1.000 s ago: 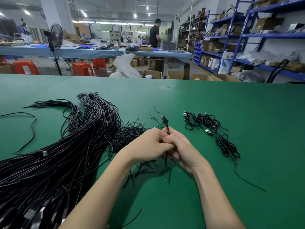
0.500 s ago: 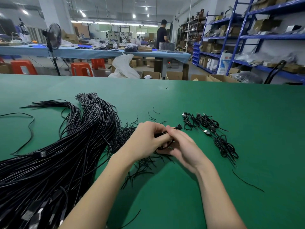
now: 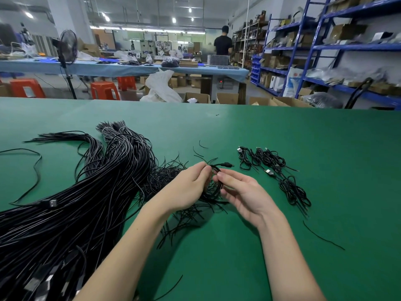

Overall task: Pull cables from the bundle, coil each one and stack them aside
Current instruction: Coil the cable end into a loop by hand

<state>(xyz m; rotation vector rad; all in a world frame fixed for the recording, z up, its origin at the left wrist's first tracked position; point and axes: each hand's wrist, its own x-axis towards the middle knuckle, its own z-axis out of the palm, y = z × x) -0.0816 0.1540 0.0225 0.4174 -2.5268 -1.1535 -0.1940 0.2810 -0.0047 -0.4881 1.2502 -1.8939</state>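
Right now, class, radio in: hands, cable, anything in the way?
Left hand and right hand both gripping coiled cable. Plug end sticking out. Finished coils right, cable bundle left. Nothing blocking.

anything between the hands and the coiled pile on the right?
Head view: bare green table between the right hand and the coiled cables.

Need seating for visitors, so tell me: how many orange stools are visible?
3, all beyond the green table's far edge: left stool, middle stool, right stool farther back by the blue table. Others may be hidden.
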